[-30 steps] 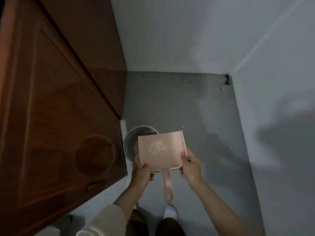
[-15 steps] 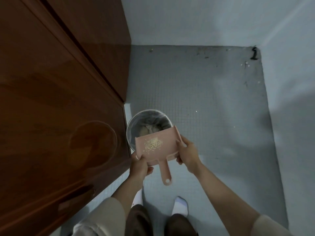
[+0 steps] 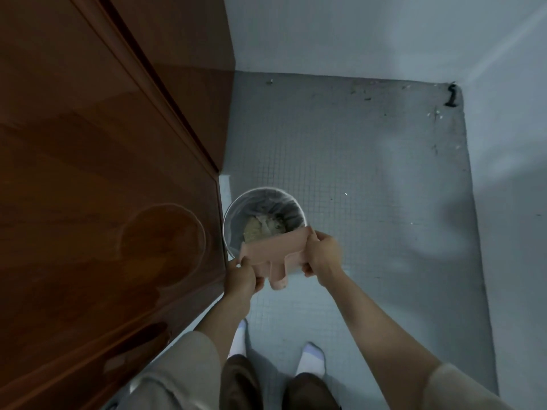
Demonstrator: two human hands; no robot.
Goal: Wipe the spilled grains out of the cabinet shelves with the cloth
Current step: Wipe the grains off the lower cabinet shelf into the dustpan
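While the person stands in white socks [image 3: 312,359] and dark trousers [image 3: 239,383] at the bottom of the view, both bare forearms reach forward out of beige sleeves [image 3: 183,374]. The left hand [image 3: 241,276] has its fingers curled round the left rear corner of a pink dustpan [image 3: 275,251]. The right hand [image 3: 324,254] grasps the right side wall of the same pan, fingers wrapped round it. Between the two hands the pan's short handle [image 3: 278,279] points back toward the person. Its open mouth is tipped forward and down, so that only the underside and rear wall show.

The mouth hangs over the near edge of a round bin [image 3: 263,190] lined with a thin bag. The bin stands on the floor just beside the foot of the wooden cabinet [image 3: 118,202]. Inside it, a pale yellowish heap of grains [image 3: 252,232] lies among crumpled scraps; whether any grains are in the pan cannot be told.

The cabinet's glossy brown panels fill the left of the view, and its shelves are hidden from this angle. Beyond the bin, the grey tiled floor [image 3: 370,173] runs to pale walls [image 3: 355,31]. Small specks [image 3: 435,114] and a dark object [image 3: 452,96] lie in the far right corner.
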